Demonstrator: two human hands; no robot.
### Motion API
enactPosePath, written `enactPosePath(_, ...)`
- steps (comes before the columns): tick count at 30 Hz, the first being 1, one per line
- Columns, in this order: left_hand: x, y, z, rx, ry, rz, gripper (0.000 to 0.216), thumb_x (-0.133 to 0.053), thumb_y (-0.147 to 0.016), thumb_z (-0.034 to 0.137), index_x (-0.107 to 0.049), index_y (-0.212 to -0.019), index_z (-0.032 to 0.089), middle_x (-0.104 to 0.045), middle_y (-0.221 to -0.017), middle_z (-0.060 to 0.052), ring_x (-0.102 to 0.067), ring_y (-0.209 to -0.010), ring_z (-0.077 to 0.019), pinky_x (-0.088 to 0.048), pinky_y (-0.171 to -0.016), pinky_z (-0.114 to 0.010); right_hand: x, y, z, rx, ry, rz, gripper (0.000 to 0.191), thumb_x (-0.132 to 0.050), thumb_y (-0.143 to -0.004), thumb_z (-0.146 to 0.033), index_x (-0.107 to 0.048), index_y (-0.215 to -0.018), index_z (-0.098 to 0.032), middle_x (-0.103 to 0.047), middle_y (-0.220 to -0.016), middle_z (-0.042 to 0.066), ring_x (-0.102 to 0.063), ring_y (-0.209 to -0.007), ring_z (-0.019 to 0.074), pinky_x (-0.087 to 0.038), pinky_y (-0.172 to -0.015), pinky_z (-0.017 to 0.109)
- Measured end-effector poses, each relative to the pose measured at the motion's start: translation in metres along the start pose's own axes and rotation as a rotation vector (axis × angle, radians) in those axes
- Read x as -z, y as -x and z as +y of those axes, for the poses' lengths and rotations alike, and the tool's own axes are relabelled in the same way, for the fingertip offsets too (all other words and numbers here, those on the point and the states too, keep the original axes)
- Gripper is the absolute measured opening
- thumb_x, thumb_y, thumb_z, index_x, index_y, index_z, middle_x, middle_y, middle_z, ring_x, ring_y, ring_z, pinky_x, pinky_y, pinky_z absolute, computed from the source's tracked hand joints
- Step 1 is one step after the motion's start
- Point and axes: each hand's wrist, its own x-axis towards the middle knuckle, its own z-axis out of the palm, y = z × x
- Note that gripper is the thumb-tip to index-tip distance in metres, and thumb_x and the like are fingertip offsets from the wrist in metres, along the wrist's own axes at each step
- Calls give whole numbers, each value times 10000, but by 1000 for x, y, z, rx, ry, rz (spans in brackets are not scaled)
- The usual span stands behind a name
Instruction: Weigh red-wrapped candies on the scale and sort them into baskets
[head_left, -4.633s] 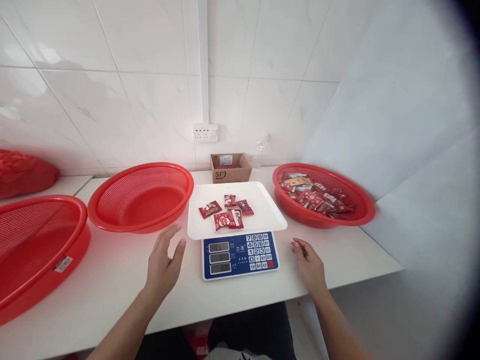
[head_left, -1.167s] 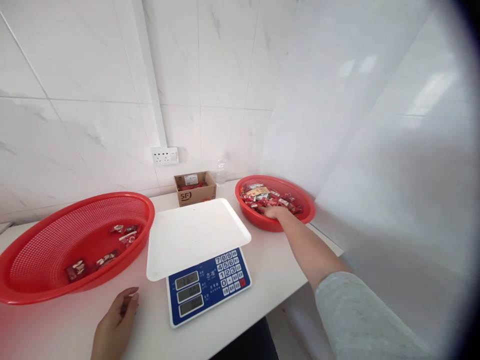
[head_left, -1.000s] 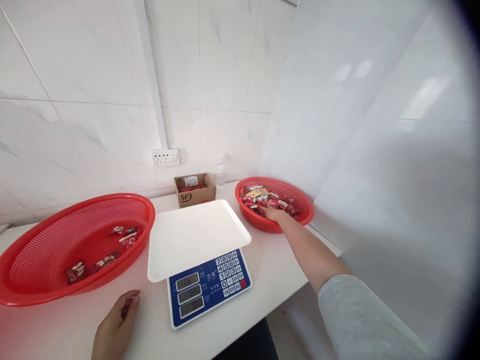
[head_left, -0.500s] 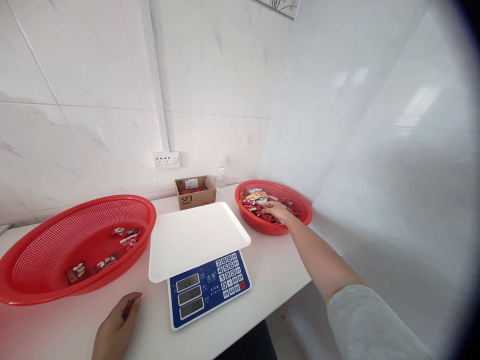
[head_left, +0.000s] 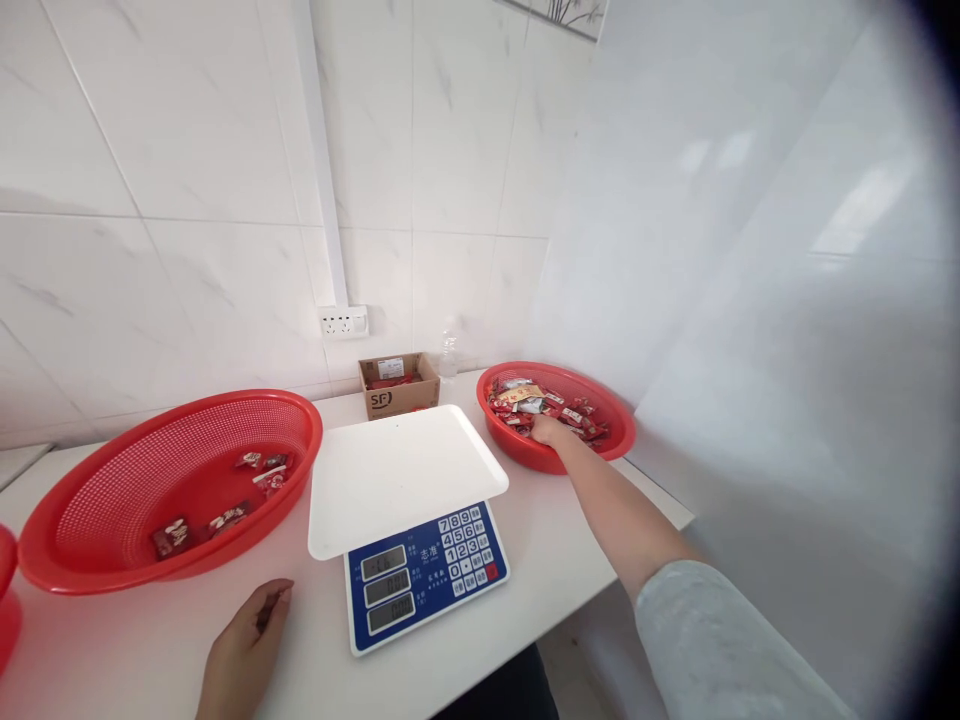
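Observation:
My right hand [head_left: 545,430] reaches into the small round red basket [head_left: 627,436] at the right. Its fingers are down among small red-wrapped packets [head_left: 581,413] and hidden from view. My left hand [head_left: 247,640] rests on the table in front of the scale, its fingers curled in and the thumb close against them, with nothing visible inside. Between the baskets stands a blue and white weighing scale [head_left: 427,580] with a bare white pan [head_left: 405,480]. A larger red basket [head_left: 105,510] at the left holds several red packets [head_left: 227,519] on its floor.
Behind the scale stands an open cardboard box [head_left: 401,400] with red packets inside. A clear plastic bottle [head_left: 448,350] is beside it. A socket [head_left: 343,321] is on the tiled wall. Part of another red thing [head_left: 6,600] shows at the left edge. A white panel bounds the right.
My right hand has gone deeper into the packets, and its fingers have dropped out of sight. My left hand stays on the table. The whole view has shifted slightly.

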Motion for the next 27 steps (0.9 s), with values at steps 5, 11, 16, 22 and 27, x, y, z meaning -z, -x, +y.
enactPosePath(5, -1, 1, 0, -27, 9, 6, 335, -451, -705, 511, -595, -868, 257, -700, -892, -10, -658, -830, -214, -520, -721, -280, 9, 4, 13, 67, 19, 87, 291, -516, -873, -319, -543, -1123, -173, -557, -1136, 71, -569, -951, 180, -489, -798, 376)
enactPosePath(11, -2, 0, 1, -36, 21, 12, 321, -458, -699, 501, -597, -856, 258, -703, -889, -9, -660, -830, -212, -519, -723, -273, 38, 15, 18, 125, -100, 338, 154, -561, -827, -250, -605, -936, -150, -622, -978, 52, -583, -880, 168, -463, -787, 336)
enactPosePath(16, -2, -1, -2, -49, 26, 7, 310, -462, -705, 497, -598, -858, 264, -702, -889, -1, -655, -840, -211, -513, -727, -275, 53, 42, -10, 307, -284, 457, 120, -527, -702, -142, -592, -796, -177, -650, -889, 42, -587, -801, 161, -429, -716, 261)
enactPosePath(22, -3, 3, 2, -78, 31, 32, 301, -448, -725, 482, -603, -845, 252, -700, -849, -4, -654, -796, -202, -510, -712, -276, 22, 88, -73, 617, -482, 203, 139, -554, -677, -210, -558, -813, -181, -629, -847, 6, -583, -732, 129, -457, -671, 244)
enactPosePath(27, -2, 8, 7, -100, 55, 58, 282, -450, -731, 458, -604, -822, 240, -699, -801, -9, -655, -743, -201, -513, -676, -280, -21, 116, -113, 773, -491, -75, 185, -609, -647, -186, -609, -831, -187, -620, -807, -12, -577, -678, 118, -465, -621, 241)
